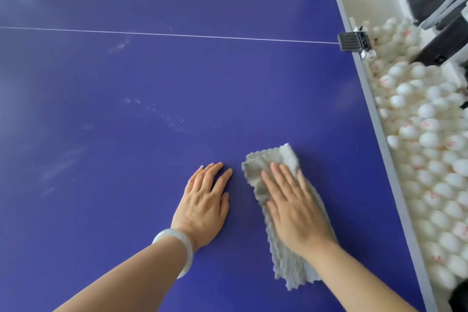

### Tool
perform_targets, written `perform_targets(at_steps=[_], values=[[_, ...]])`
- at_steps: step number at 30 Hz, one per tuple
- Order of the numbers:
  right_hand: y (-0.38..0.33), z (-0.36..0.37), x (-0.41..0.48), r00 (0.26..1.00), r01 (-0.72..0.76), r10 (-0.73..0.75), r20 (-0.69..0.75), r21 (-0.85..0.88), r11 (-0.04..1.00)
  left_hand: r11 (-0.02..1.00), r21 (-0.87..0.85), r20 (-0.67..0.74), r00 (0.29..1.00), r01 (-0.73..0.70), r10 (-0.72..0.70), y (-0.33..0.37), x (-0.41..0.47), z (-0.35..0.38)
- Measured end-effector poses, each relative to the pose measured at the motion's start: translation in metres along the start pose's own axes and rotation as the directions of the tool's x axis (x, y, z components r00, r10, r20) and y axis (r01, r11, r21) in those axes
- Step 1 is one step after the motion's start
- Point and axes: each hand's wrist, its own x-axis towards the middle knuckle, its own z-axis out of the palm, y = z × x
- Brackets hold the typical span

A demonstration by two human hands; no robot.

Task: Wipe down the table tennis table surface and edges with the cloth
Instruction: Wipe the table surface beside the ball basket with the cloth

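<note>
Table: blue table tennis table (152, 83), seen from above; 1 thin white line (177, 34) runs across the surface from the left side to the right edge.
Table edge: grey rim (374, 119) on the right, running diagonally from top to bottom of the view.
Cloth: grey textured cloth (283, 258), folded into a long strip, lies flat on the blue surface near the right edge, just beside the left hand.
Right hand: right hand (296, 208) lies palm down on the cloth, fingers straight and slightly spread, pressing it against the table; no finger curls round the fabric.
Left hand: left hand (205, 202) rests palm down on the bare surface, fingers straight and close together, holding nothing; fingertips apart from the cloth.
Bracelet: 1 pale bangle (181, 248) sits on the left wrist.
Surface marks: faint whitish specks and smears (167, 116) show ahead of both hands.
Clamp: black clip (352, 42) sits on the right edge where the white line ends.
Balls: a mass of white table tennis balls (430, 159), some with red print, fills the space just beyond the grey rim.
</note>
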Motion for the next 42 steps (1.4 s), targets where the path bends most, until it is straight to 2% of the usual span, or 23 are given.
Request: perform_targets(at_steps=[1,3,5,6,7,10,12,13,14,15,16,17,18,19,20,21,22,24,26,30,32,35,42], values=[[0.027,-0.001,0.008,0.990,-0.140,0.140,-0.006,-0.044,0.989,1.000,0.010,-0.010,1.000,-0.001,0.001,0.000,0.000,0.000],[0.072,-0.007,0.030,0.876,-0.481,0.483,0.014,-0.073,0.874,1.000,0.011,-0.006,1.000,-0.002,0.002,-0.001,-0.002,0.001],[0.072,-0.010,0.051,0.767,-0.641,0.640,0.041,-0.003,0.768,1.000,0.009,-0.003,1.000,-0.003,0.003,-0.002,-0.002,0.002],[0.056,-0.010,0.058,0.766,-0.643,0.641,0.043,0.041,0.765,1.000,0.009,-0.006,1.000,-0.005,0.005,-0.002,-0.002,0.002],[0.034,-0.008,0.060,0.803,-0.596,0.596,0.029,0.057,0.801,1.000,0.008,-0.010,1.000,-0.010,0.010,-0.002,-0.001,0.001],[-0.038,0.000,0.041,0.968,-0.251,0.252,-0.014,0.060,0.966,1.000,0.003,-0.020,0.999,-0.030,0.030,-0.002,-0.001,0.000],[-0.051,-0.001,0.020,1.000,-0.018,0.017,0.013,0.057,0.998,0.999,-0.001,-0.030,0.999,-0.037,0.037,-0.003,-0.001,0.000],[-0.039,-0.002,0.015,0.999,0.043,-0.043,0.021,0.042,0.998,0.999,-0.008,-0.039,0.998,-0.042,0.042,-0.003,-0.001,0.000],[-0.020,-0.001,0.011,0.999,0.031,-0.031,0.024,0.006,1.000,0.999,-0.012,-0.049,0.998,-0.046,0.046,-0.003,-0.001,0.001],[0.003,-0.001,0.009,0.998,-0.048,0.050,0.032,-0.036,0.998,0.999,-0.009,-0.056,0.997,-0.047,0.046,-0.004,0.000,0.002],[0.027,-0.003,0.009,0.978,-0.200,0.203,0.038,-0.068,0.977,0.999,-0.003,-0.060,0.997,-0.046,0.046,-0.003,0.000,0.003],[0.048,-0.006,0.011,0.916,-0.397,0.400,0.030,-0.072,0.915,0.999,-0.002,-0.059,0.997,-0.046,0.046,-0.003,-0.001,0.005],[0.060,-0.009,0.014,0.824,-0.564,0.566,0.028,-0.050,0.824,0.999,-0.009,-0.053,0.998,-0.046,0.046,-0.003,-0.002,0.005],[0.060,-0.011,0.021,0.737,-0.675,0.676,0.026,-0.027,0.737,0.999,-0.015,-0.047,0.998,-0.046,0.045,-0.003,-0.002,0.005],[0.047,-0.011,0.031,0.680,-0.733,0.733,0.030,0.005,0.680,0.999,-0.015,-0.042,0.998,-0.045,0.044,-0.003,-0.003,0.005],[0.026,-0.010,0.041,0.671,-0.742,0.740,0.044,0.039,0.670,0.999,-0.009,-0.041,0.998,-0.044,0.043,-0.004,-0.003,0.004],[0.001,-0.008,0.050,0.702,-0.712,0.711,0.051,0.068,0.698,0.999,0.000,-0.039,0.998,-0.044,0.044,-0.004,-0.003,0.003],[-0.042,-0.001,0.060,0.814,-0.581,0.579,0.043,0.077,0.811,0.999,0.003,-0.028,0.998,-0.053,0.053,-0.003,-0.003,-0.001],[-0.058,0.000,0.062,0.863,-0.505,0.503,0.044,0.053,0.861,0.998,-0.021,-0.024,0.998,-0.062,0.062,-0.002,-0.003,-0.003],[-0.054,0.001,0.062,0.859,-0.511,0.511,0.025,0.049,0.858,0.988,-0.091,-0.104,0.988,-0.127,0.117,-0.020,0.008,-0.008],[-0.054,0.001,0.064,0.856,-0.516,0.516,0.026,0.045,0.855,0.993,-0.095,-0.145,0.988,-0.070,0.056,-0.040,0.026,-0.013],[-0.056,-0.001,0.065,0.857,-0.515,0.514,0.035,0.044,0.856,0.994,-0.099,-0.107,0.992,0.053,-0.064,-0.069,0.051,-0.018],[-0.038,-0.001,0.096,0.874,-0.484,0.483,0.060,0.008,0.875,0.998,-0.048,-0.104,0.994,0.030,-0.035,-0.082,0.058,-0.002]])
